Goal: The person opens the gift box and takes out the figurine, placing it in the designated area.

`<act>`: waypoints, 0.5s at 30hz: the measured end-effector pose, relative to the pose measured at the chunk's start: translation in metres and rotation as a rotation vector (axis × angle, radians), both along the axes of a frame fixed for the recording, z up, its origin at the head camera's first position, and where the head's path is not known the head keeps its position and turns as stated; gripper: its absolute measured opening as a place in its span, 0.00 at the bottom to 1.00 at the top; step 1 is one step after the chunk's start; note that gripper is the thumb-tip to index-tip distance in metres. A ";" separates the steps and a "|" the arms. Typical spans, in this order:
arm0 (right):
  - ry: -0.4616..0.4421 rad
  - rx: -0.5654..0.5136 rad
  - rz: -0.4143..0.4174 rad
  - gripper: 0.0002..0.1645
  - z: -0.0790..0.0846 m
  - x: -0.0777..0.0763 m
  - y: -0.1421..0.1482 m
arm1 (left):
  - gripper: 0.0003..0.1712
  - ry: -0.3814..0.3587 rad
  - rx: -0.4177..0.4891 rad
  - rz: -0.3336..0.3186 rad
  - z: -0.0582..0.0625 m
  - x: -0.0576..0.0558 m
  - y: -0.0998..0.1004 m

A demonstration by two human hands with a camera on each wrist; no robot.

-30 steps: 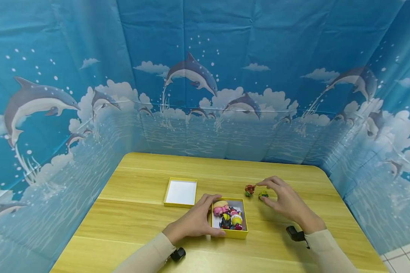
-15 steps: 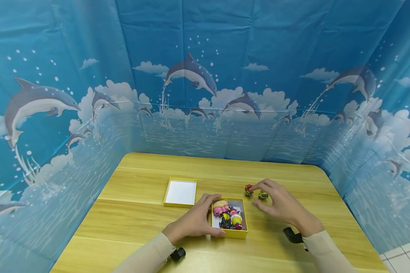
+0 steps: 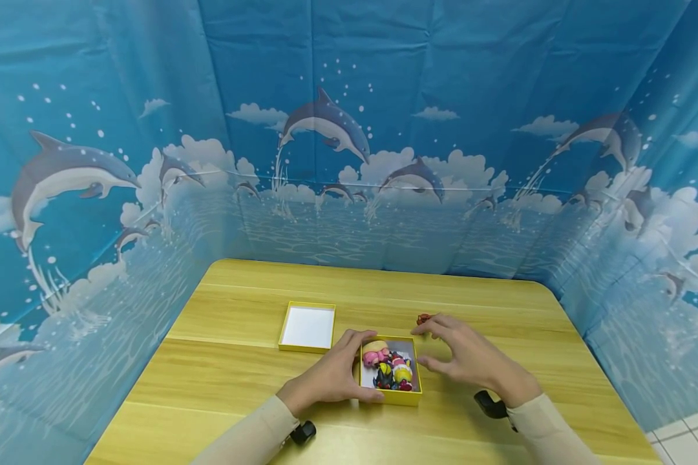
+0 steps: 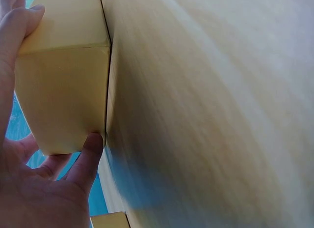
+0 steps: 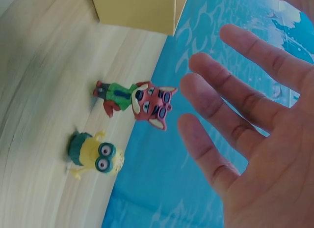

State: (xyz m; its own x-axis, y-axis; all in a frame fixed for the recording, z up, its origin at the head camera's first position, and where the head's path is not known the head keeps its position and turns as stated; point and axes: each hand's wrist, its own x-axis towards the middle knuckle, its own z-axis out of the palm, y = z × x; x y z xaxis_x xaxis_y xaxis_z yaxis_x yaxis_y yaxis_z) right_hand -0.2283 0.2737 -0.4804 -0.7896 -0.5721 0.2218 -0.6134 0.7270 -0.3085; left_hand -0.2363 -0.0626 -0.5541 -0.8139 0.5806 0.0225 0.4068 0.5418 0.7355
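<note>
A yellow open box (image 3: 404, 398) stands on the table with several small toy figurines (image 3: 403, 372) lying inside. My left hand (image 3: 331, 373) grips its left side, thumb at the near side and fingers at the far side; the left wrist view shows the fingertips against the yellow box (image 4: 64, 95). My right hand (image 3: 471, 355) hovers just right of the box, fingers spread and holding nothing. Beyond it a red fox figurine (image 3: 423, 318) is partly visible. In the right wrist view the fox figurine (image 5: 120, 95) and a yellow minion figurine (image 5: 93, 153) both stand upright, apart from the fingers.
A shallow yellow lid (image 3: 308, 327) with a white inside lies left of and behind the box. The wooden table (image 3: 221, 381) is bordered by a blue dolphin-print curtain (image 3: 349, 226) at the back and sides.
My right hand has moved left and nearer, from beside the two standing figurines to the box's right edge. It now hides the minion in the head view. My left hand and the box stay put.
</note>
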 end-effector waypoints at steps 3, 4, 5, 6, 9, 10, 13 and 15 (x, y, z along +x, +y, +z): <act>-0.008 0.013 0.019 0.28 0.000 0.001 -0.004 | 0.73 -0.003 0.000 -0.001 0.000 0.000 0.000; -0.007 0.019 0.025 0.28 0.001 0.001 -0.006 | 0.73 -0.004 0.000 -0.002 0.000 0.000 0.000; -0.006 0.021 0.037 0.28 0.001 0.001 -0.007 | 0.73 -0.004 -0.001 -0.003 0.000 0.000 0.000; -0.005 0.024 0.049 0.27 0.001 0.001 -0.009 | 0.73 -0.004 -0.002 -0.004 0.000 0.000 0.000; -0.013 0.034 0.070 0.27 0.002 0.001 -0.014 | 0.73 -0.001 -0.004 -0.006 0.000 0.000 0.000; -0.022 0.038 0.073 0.28 0.002 0.001 -0.016 | 0.73 -0.001 -0.002 -0.006 0.000 0.000 0.000; -0.053 0.056 0.070 0.30 0.003 0.002 -0.021 | 0.73 0.000 -0.001 -0.008 0.000 -0.001 0.000; -0.074 0.068 0.062 0.32 0.004 0.003 -0.024 | 0.73 0.002 0.000 -0.011 0.000 -0.001 0.000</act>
